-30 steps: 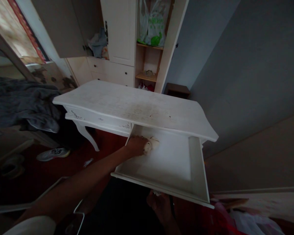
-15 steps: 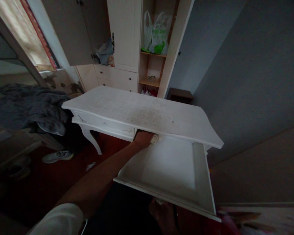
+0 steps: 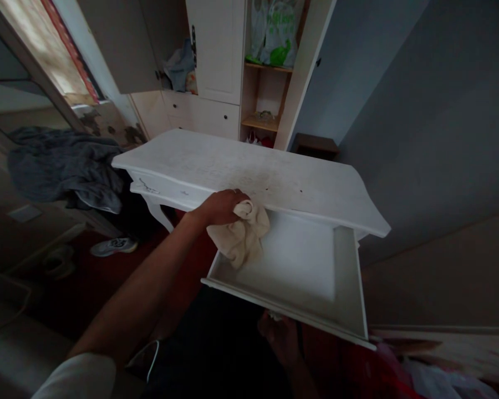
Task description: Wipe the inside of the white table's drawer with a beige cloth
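My left hand [image 3: 219, 206] grips a crumpled beige cloth [image 3: 241, 235], which hangs over the left back corner of the pulled-out white drawer [image 3: 349, 310]. The hand is at the front edge of the white table's top [image 3: 199, 160]. My right hand [image 3: 280, 341] is under the drawer's front edge, in shadow, with the fingers curled against the drawer front; something small and pale shows at its fingertips.
A white wardrobe [image 3: 216, 50] with an open shelf holding plastic bags [image 3: 274, 33] stands behind the table. A grey blanket [image 3: 62, 166] lies on a bed at the left. A sneaker [image 3: 113, 246] sits on the red floor. The grey wall [image 3: 419, 122] runs along the right.
My left hand has lifted out of the drawer's back corner, bringing the cloth up to the table's front edge. The right hand stays under the drawer front.
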A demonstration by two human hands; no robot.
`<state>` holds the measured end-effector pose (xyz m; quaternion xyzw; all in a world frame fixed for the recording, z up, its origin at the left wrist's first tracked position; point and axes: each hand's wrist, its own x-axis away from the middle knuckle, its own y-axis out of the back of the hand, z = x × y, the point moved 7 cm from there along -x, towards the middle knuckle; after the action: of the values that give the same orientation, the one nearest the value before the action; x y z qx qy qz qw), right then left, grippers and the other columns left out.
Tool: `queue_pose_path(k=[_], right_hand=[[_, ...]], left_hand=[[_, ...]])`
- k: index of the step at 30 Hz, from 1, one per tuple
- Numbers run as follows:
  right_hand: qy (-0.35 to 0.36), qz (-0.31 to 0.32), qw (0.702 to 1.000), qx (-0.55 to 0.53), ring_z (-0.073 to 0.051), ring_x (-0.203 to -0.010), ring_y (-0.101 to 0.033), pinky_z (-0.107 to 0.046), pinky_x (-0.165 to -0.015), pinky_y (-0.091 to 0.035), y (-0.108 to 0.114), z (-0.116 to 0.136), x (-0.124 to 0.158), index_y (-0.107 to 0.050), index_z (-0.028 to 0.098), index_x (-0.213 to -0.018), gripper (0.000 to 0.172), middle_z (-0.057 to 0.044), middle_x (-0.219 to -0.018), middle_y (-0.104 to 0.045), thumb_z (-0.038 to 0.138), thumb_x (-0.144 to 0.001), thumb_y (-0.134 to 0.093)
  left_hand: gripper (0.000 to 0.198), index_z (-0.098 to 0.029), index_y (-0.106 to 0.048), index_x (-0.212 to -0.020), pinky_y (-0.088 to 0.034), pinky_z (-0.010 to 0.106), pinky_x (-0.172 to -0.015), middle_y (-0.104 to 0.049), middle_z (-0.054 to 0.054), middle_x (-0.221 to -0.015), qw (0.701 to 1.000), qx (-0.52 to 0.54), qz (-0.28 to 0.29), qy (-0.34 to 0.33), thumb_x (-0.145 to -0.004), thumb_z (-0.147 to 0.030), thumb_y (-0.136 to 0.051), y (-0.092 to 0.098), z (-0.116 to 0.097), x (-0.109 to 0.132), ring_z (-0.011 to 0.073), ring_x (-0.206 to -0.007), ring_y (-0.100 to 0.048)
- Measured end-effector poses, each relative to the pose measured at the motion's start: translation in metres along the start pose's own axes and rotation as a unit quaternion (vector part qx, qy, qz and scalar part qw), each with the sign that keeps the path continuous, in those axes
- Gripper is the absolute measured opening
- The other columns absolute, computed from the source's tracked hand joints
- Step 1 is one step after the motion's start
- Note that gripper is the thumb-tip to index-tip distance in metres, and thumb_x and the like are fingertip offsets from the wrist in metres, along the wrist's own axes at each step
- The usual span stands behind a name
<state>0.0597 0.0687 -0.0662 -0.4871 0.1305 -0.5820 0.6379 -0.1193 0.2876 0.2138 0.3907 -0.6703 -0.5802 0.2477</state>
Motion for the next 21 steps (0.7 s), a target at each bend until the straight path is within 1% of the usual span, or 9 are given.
queue_pose_path(k=[3,5,6,8,11,13,15,18,21], right_hand=[[0.016,-0.001,1.0,0.017,-0.011,-0.047,-0.045,-0.03,-0.056,-0.039,-0.007,0.005,0.002,-0.076,0.018,-0.079,0.043,-0.002,-0.06,-0.067,0.057,-0.064,-0.081],[0.022,0.01,0.999,0.032,-0.011,-0.045,-0.041,-0.029,-0.056,-0.037,-0.011,0.006,0.002,-0.077,0.016,-0.077,0.044,0.001,-0.049,-0.059,0.058,-0.067,-0.078],[0.023,0.013,0.999,0.037,-0.011,-0.045,-0.041,-0.029,-0.056,-0.037,-0.012,0.006,0.002,-0.077,0.016,-0.077,0.044,0.001,-0.046,-0.056,0.058,-0.067,-0.077],[0.028,0.013,0.998,0.047,-0.012,-0.045,-0.041,-0.03,-0.056,-0.036,-0.011,0.006,0.002,-0.077,0.016,-0.077,0.044,0.002,-0.042,-0.053,0.059,-0.068,-0.076],[0.036,0.014,0.997,0.059,-0.013,-0.045,-0.042,-0.03,-0.055,-0.037,-0.01,0.006,0.001,-0.076,0.015,-0.078,0.046,0.002,-0.04,-0.051,0.06,-0.07,-0.073],[0.041,0.012,0.998,0.051,-0.012,-0.044,-0.043,-0.03,-0.055,-0.038,-0.009,0.007,0.001,-0.075,0.016,-0.078,0.042,0.0,-0.048,-0.059,0.057,-0.07,-0.073],[0.047,0.004,0.998,0.036,-0.011,-0.044,-0.044,-0.031,-0.055,-0.039,-0.009,0.008,0.001,-0.073,0.018,-0.077,0.036,-0.002,-0.062,-0.068,0.053,-0.068,-0.075],[0.04,0.004,0.999,0.029,-0.01,-0.044,-0.047,-0.031,-0.056,-0.042,-0.012,0.008,0.002,-0.072,0.019,-0.077,0.033,-0.002,-0.071,-0.072,0.051,-0.067,-0.077],[0.038,0.012,0.999,0.023,-0.01,-0.043,-0.048,-0.03,-0.054,-0.042,-0.015,0.006,0.0,-0.07,0.019,-0.076,0.034,-0.001,-0.068,-0.07,0.052,-0.067,-0.076]], left_hand=[[0.041,-0.021,-0.06,-0.117,-0.047,0.035,-0.096,-0.063,0.007,-0.123,0.996,0.029,-0.056,0.057,-0.076,-0.024,-0.061,-0.013,0.012,0.016,0.0237,-0.111,-0.06],[0.037,-0.021,-0.061,-0.114,-0.048,0.037,-0.096,-0.065,0.007,-0.12,0.99,0.047,-0.096,0.093,-0.077,-0.025,-0.06,-0.021,0.008,0.033,0.0239,-0.11,-0.061],[0.035,-0.021,-0.062,-0.113,-0.048,0.038,-0.096,-0.066,0.007,-0.118,0.988,0.052,-0.105,0.101,-0.078,-0.025,-0.06,-0.024,0.003,0.042,0.0241,-0.108,-0.061],[0.034,-0.022,-0.063,-0.111,-0.048,0.04,-0.095,-0.067,0.006,-0.116,0.989,0.054,-0.098,0.099,-0.077,-0.024,-0.061,-0.03,-0.014,0.062,0.0246,-0.107,-0.061],[0.034,-0.023,-0.064,-0.111,-0.049,0.04,-0.094,-0.068,0.006,-0.116,0.993,0.049,-0.066,0.086,-0.077,-0.023,-0.062,-0.035,-0.038,0.091,0.0251,-0.104,-0.061],[0.033,-0.023,-0.064,-0.111,-0.049,0.04,-0.093,-0.068,0.007,-0.117,0.994,0.051,-0.052,0.079,-0.078,-0.022,-0.061,-0.036,-0.05,0.11,0.0251,-0.103,-0.062],[0.035,-0.024,-0.064,-0.113,-0.048,0.041,-0.093,-0.067,0.007,-0.118,0.994,0.054,-0.044,0.087,-0.079,-0.021,-0.06,-0.037,-0.06,0.124,0.0256,-0.104,-0.062],[0.037,-0.025,-0.062,-0.116,-0.047,0.043,-0.094,-0.067,0.006,-0.118,0.992,0.057,-0.043,0.101,-0.079,-0.02,-0.06,-0.043,-0.075,0.132,0.0267,-0.107,-0.061],[0.039,-0.025,-0.06,-0.118,-0.046,0.044,-0.095,-0.066,0.007,-0.118,0.994,0.081,-0.029,0.061,-0.079,-0.021,-0.06,-0.055,-0.102,0.122,0.027,-0.109,-0.06]])
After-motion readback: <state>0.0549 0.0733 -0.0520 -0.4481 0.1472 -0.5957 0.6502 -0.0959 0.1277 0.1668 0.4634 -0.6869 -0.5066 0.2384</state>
